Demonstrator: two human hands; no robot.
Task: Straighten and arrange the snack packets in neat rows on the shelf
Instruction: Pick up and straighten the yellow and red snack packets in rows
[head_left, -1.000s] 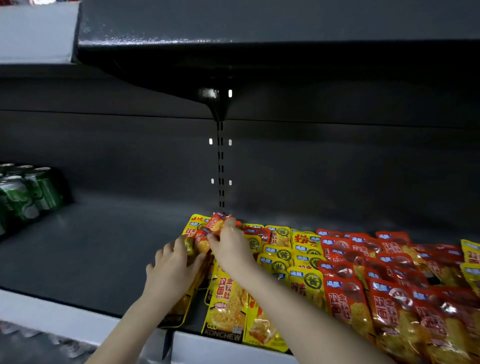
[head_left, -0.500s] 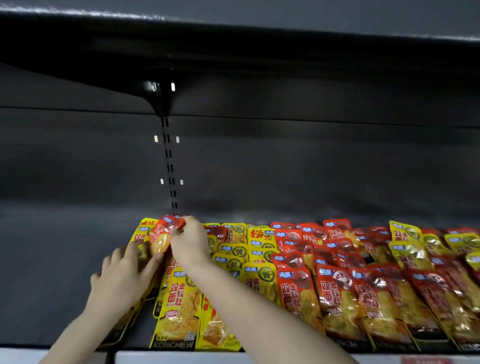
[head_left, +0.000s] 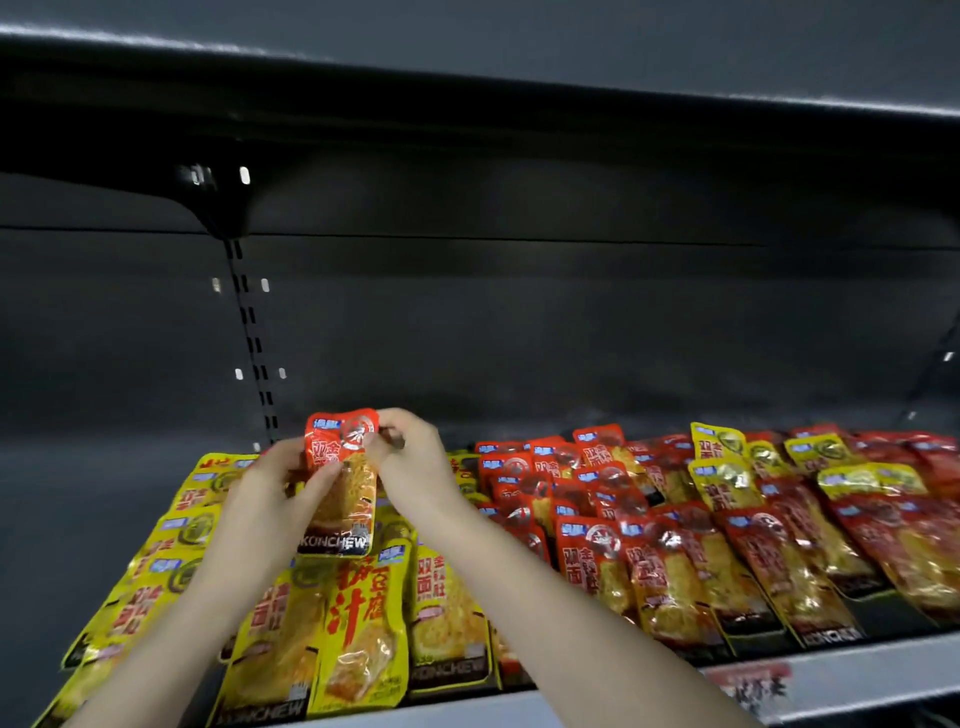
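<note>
Red packet (head_left: 345, 499), upright over the yellow packets (head_left: 358, 623), is pinched by my left grip (head_left: 265, 514) at its side and my right grip (head_left: 415, 467) at its top corner; the red rows (head_left: 670, 545) lie to the right.

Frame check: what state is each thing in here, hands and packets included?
held red packet: upright, raised above the yellow pile, gripped by both hands.
left hand: grips the packet's left side.
right hand: pinches its top right corner.
yellow packets: lying overlapped on the shelf.
red packets: lying overlapped on the right.
stray yellow packets: mixed among the red ones.
</note>
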